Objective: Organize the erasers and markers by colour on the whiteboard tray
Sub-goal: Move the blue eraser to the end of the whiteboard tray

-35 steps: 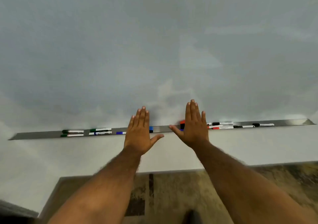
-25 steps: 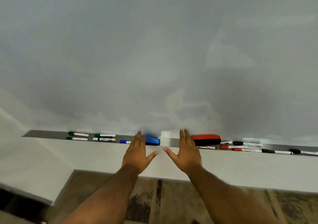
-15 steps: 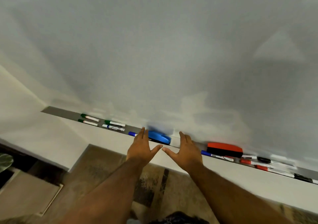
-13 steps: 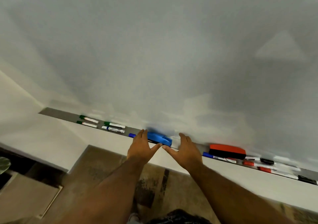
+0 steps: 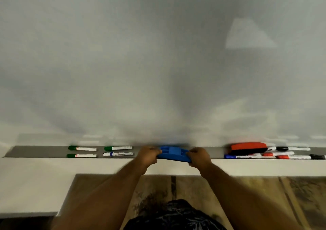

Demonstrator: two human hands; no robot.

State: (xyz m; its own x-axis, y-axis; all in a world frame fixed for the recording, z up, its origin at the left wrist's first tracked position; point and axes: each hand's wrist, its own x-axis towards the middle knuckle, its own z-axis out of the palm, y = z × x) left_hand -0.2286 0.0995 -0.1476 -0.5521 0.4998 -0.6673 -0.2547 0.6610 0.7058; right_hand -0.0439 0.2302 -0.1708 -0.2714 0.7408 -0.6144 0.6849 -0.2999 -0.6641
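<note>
Left hand [image 5: 149,154] clamped on the left end of the blue eraser [image 5: 173,154], right hand [image 5: 198,156] clamped on its right end; fingers curl over the top, thumbs not visible. The eraser sits at the middle of the whiteboard tray [image 5: 38,151], its front edge overhanging the tray lip; whether it is lifted clear or resting cannot be told. A two-handed end grip suits a long, light block: it keeps the eraser level and lets it slide sideways along the narrow channel. From the eraser outward at 9 o'clock: one blue marker [image 5: 118,154] in the front row with a green marker [image 5: 118,148] behind it, then two more green markers [image 5: 82,148] further along. At 3 o'clock, well apart: a red eraser [image 5: 247,147] with a dark base, a second blue marker [image 5: 237,157] lying just in front of it, red markers [image 5: 293,157] and black markers [image 5: 292,148] beyond, some touching. Judgement: blues are split either side of the hands, so the blue eraser is likely being positioned as the anchor for a blue group; the stray blue marker at 3 o'clock would then need to join it. The whiteboard [image 5: 158,62] above is blank. Risk: the overhanging eraser could tip off the lip.
</note>
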